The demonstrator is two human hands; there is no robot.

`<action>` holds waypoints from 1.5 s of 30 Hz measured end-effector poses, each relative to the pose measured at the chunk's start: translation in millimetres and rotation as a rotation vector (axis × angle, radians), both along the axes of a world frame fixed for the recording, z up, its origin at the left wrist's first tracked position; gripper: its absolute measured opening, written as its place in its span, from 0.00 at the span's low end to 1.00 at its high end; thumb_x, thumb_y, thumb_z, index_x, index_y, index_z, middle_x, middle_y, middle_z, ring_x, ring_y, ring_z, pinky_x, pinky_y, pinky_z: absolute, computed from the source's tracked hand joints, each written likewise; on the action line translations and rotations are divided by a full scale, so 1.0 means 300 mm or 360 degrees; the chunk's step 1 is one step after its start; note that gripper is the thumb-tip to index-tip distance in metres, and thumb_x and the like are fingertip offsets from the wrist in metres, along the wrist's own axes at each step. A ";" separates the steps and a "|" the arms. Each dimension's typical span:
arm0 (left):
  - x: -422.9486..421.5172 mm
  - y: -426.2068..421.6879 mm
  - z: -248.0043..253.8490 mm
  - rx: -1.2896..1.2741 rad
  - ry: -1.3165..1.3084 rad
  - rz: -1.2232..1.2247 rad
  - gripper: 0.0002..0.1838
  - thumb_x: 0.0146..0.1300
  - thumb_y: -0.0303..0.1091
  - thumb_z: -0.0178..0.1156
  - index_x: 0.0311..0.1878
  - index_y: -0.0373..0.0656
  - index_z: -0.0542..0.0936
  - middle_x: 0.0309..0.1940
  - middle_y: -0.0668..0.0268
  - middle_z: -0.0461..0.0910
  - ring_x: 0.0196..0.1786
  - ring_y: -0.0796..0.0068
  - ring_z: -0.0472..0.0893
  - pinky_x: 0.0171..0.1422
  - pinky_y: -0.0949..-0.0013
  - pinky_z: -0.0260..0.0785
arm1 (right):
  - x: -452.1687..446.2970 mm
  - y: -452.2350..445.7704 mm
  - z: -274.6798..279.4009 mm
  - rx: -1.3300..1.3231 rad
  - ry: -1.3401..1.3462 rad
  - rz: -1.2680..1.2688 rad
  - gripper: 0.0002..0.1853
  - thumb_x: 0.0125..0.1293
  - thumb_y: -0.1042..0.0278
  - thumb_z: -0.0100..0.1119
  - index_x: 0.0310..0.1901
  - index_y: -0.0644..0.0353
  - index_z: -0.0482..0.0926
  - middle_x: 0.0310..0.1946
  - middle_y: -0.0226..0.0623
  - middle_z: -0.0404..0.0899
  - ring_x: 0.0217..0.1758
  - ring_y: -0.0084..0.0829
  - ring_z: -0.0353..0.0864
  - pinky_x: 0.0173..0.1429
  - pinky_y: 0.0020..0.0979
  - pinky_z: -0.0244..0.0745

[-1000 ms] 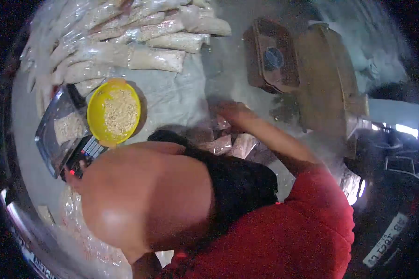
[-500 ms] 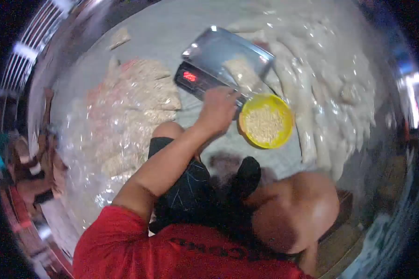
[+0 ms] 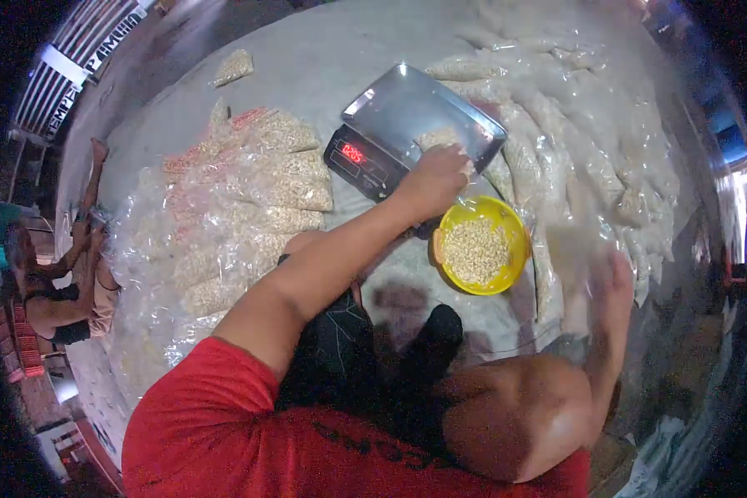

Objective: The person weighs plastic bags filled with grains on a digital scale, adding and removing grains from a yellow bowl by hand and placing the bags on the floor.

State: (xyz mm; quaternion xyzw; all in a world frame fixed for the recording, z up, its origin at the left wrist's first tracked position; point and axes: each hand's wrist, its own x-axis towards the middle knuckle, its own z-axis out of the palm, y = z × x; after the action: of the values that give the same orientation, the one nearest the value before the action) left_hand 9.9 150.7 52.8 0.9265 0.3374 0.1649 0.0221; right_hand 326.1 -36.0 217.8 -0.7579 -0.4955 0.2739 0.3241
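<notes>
My left hand [image 3: 436, 178] is closed on a clear bag of pale kernels [image 3: 436, 139] on the metal pan of a digital scale [image 3: 402, 104], whose red display is lit. Just in front of the scale stands a yellow bowl [image 3: 516, 267] with loose pale kernels in it. On the right, my right hand [image 3: 612, 282] is blurred beside the long filled bags, near a hazy clear shape. What its fingers hold, if anything, cannot be made out.
Filled clear bags [image 3: 286, 187] lie in a pile left of the scale, and long filled bags [image 3: 548, 158] cover the right side. One small bag [image 3: 234, 66] lies apart at the upper left. Another person [image 3: 66, 286] sits at the far left.
The view has swung round. My left hand has moved from the scale's front edge onto the bag on the pan. My right hand has come into view at the right.
</notes>
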 end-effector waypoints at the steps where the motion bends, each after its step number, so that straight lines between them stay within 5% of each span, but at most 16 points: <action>1: -0.005 0.000 0.002 -0.0064 -0.0168 0.0005 0.20 0.67 0.43 0.64 0.59 0.45 0.84 0.70 0.53 0.75 0.78 0.48 0.67 0.82 0.43 0.55 | -0.073 0.102 0.004 0.0252 -0.0069 0.0028 0.14 0.78 0.57 0.59 0.43 0.62 0.80 0.37 0.35 0.76 0.42 0.32 0.78 0.52 0.39 0.76; 2: -0.011 -0.004 0.011 -0.0053 -0.0159 -0.0002 0.20 0.67 0.43 0.64 0.59 0.45 0.84 0.70 0.53 0.75 0.78 0.48 0.67 0.82 0.43 0.55 | -0.129 0.199 0.007 0.0501 -0.0141 0.0050 0.15 0.78 0.57 0.58 0.43 0.62 0.80 0.37 0.35 0.76 0.41 0.32 0.79 0.50 0.39 0.79; 6: -0.012 -0.174 0.076 -0.0245 -0.0556 0.0072 0.24 0.65 0.46 0.67 0.59 0.43 0.83 0.69 0.50 0.76 0.73 0.43 0.71 0.79 0.42 0.59 | -0.229 0.392 -0.024 0.0478 0.0746 -0.0275 0.14 0.80 0.56 0.55 0.43 0.60 0.79 0.29 0.31 0.75 0.29 0.26 0.78 0.33 0.32 0.84; 10: 0.027 -0.459 0.027 -0.0582 -0.0946 0.0351 0.21 0.66 0.45 0.68 0.55 0.41 0.84 0.60 0.51 0.81 0.65 0.46 0.77 0.71 0.48 0.67 | -0.149 0.521 -0.079 0.0577 0.0866 -0.0116 0.15 0.81 0.55 0.55 0.43 0.61 0.79 0.27 0.30 0.74 0.26 0.26 0.77 0.35 0.33 0.85; 14: 0.039 -0.519 -0.018 -0.1651 -0.0862 0.0058 0.21 0.71 0.48 0.66 0.55 0.40 0.84 0.47 0.54 0.86 0.51 0.54 0.85 0.59 0.56 0.76 | -0.114 0.594 -0.012 0.0451 0.0711 0.0207 0.16 0.81 0.56 0.55 0.41 0.62 0.79 0.28 0.30 0.76 0.25 0.26 0.77 0.34 0.33 0.84; 15: 0.043 -0.504 -0.023 -0.2004 -0.0699 -0.0122 0.22 0.72 0.49 0.65 0.56 0.40 0.83 0.44 0.54 0.87 0.46 0.59 0.87 0.56 0.58 0.78 | -0.079 0.627 -0.015 0.0241 0.0391 0.0432 0.16 0.80 0.57 0.56 0.40 0.62 0.79 0.28 0.31 0.76 0.25 0.26 0.78 0.33 0.34 0.82; 20: 0.071 -0.456 -0.161 -0.1948 -0.0600 -0.0446 0.20 0.73 0.50 0.64 0.53 0.41 0.84 0.41 0.58 0.87 0.46 0.62 0.87 0.54 0.59 0.78 | 0.117 0.653 -0.009 -0.0395 -0.1046 0.0940 0.13 0.77 0.60 0.59 0.41 0.62 0.81 0.24 0.36 0.76 0.25 0.32 0.79 0.33 0.41 0.76; 25: 0.071 -0.441 -0.169 -0.1951 -0.0450 -0.0697 0.21 0.74 0.51 0.63 0.51 0.41 0.84 0.42 0.57 0.87 0.48 0.62 0.87 0.56 0.60 0.78 | 0.203 0.454 0.033 -0.0391 -0.0886 0.0754 0.13 0.76 0.59 0.59 0.43 0.62 0.84 0.30 0.45 0.83 0.32 0.39 0.84 0.42 0.44 0.78; 29: 0.066 -0.434 -0.108 -0.2116 -0.0313 -0.0429 0.23 0.74 0.54 0.62 0.50 0.40 0.84 0.45 0.54 0.87 0.51 0.59 0.87 0.59 0.57 0.78 | 0.165 0.351 0.075 -0.0617 -0.0952 0.0644 0.15 0.76 0.57 0.59 0.45 0.62 0.85 0.41 0.50 0.88 0.45 0.46 0.88 0.52 0.46 0.79; 32: 0.077 -0.444 -0.101 -0.2105 -0.0193 -0.0352 0.24 0.74 0.55 0.61 0.50 0.40 0.84 0.45 0.54 0.87 0.51 0.58 0.86 0.60 0.56 0.77 | 0.316 0.399 -0.102 -0.0793 -0.0969 0.0891 0.13 0.74 0.60 0.60 0.46 0.62 0.85 0.45 0.50 0.88 0.48 0.51 0.87 0.55 0.47 0.79; 36: 0.063 -0.449 -0.107 -0.1935 -0.0283 -0.0268 0.25 0.72 0.56 0.61 0.47 0.39 0.85 0.40 0.48 0.88 0.46 0.49 0.88 0.55 0.50 0.78 | 0.321 0.418 -0.259 -0.0891 -0.1431 0.0613 0.12 0.72 0.64 0.59 0.48 0.62 0.85 0.48 0.54 0.86 0.52 0.53 0.85 0.57 0.48 0.79; 38: 0.066 -0.442 -0.156 -0.1944 -0.0325 -0.0156 0.25 0.72 0.56 0.61 0.44 0.39 0.85 0.38 0.49 0.88 0.44 0.49 0.88 0.54 0.50 0.78 | 0.184 0.348 -0.287 -0.0108 -0.1804 0.0213 0.13 0.71 0.65 0.56 0.50 0.63 0.84 0.50 0.56 0.83 0.55 0.53 0.84 0.58 0.49 0.79; 39: 0.065 -0.432 -0.169 -0.1953 -0.0380 -0.0031 0.25 0.72 0.56 0.61 0.41 0.39 0.85 0.36 0.49 0.88 0.43 0.48 0.88 0.52 0.49 0.78 | 0.181 0.301 -0.427 0.0238 -0.1696 0.0354 0.14 0.70 0.64 0.55 0.49 0.63 0.83 0.52 0.58 0.81 0.57 0.54 0.82 0.59 0.50 0.78; 41: 0.058 -0.391 -0.063 -0.1847 -0.0454 0.0105 0.21 0.73 0.52 0.61 0.39 0.40 0.84 0.33 0.50 0.86 0.40 0.48 0.87 0.49 0.49 0.77 | -0.078 0.238 -0.457 -0.0490 -0.0363 0.0593 0.16 0.69 0.62 0.57 0.53 0.61 0.82 0.56 0.54 0.81 0.54 0.55 0.84 0.62 0.54 0.77; 42: 0.053 -0.383 -0.023 -0.1757 -0.0519 0.0218 0.18 0.73 0.48 0.62 0.37 0.41 0.83 0.31 0.51 0.85 0.38 0.47 0.87 0.45 0.49 0.77 | -0.218 0.220 -0.457 -0.0532 -0.0648 0.1104 0.14 0.69 0.64 0.57 0.51 0.59 0.82 0.51 0.53 0.83 0.51 0.55 0.85 0.59 0.54 0.78; 45: 0.049 -0.388 -0.060 -0.1552 -0.0623 0.0253 0.17 0.73 0.48 0.62 0.38 0.43 0.83 0.34 0.51 0.85 0.38 0.45 0.86 0.44 0.49 0.77 | -0.277 0.154 -0.790 -0.0182 -0.0706 0.1218 0.09 0.66 0.68 0.58 0.44 0.59 0.83 0.41 0.54 0.85 0.50 0.53 0.86 0.56 0.54 0.80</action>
State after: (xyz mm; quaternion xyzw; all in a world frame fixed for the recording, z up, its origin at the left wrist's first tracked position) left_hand 24.6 34.4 34.9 0.7321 0.4338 0.1598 0.5003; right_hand 242.9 10.2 -19.2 -0.5770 -0.7820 0.2318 0.0429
